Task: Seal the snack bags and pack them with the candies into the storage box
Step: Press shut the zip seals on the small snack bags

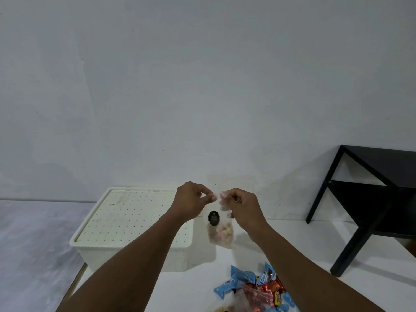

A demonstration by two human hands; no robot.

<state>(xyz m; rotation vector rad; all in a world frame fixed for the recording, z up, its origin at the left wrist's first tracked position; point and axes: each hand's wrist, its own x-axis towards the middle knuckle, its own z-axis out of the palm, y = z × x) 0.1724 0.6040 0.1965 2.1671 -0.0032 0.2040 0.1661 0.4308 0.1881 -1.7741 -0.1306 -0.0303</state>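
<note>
Showing as clear, thin plastic: bag [219, 230]. Looking matt, cream plastic, lid dotted with small holes: box [132, 226]. Gleaming in glossy foil and film: candies [252, 287]. Appearing smooth, matt white: table [258, 255].

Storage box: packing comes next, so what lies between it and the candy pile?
Bare white table between storage box and candy pile, head view.

Clear snack bag [219, 230] hangs upright beside lidded white storage box [126, 224]; candies [252, 287] nearer.
</note>
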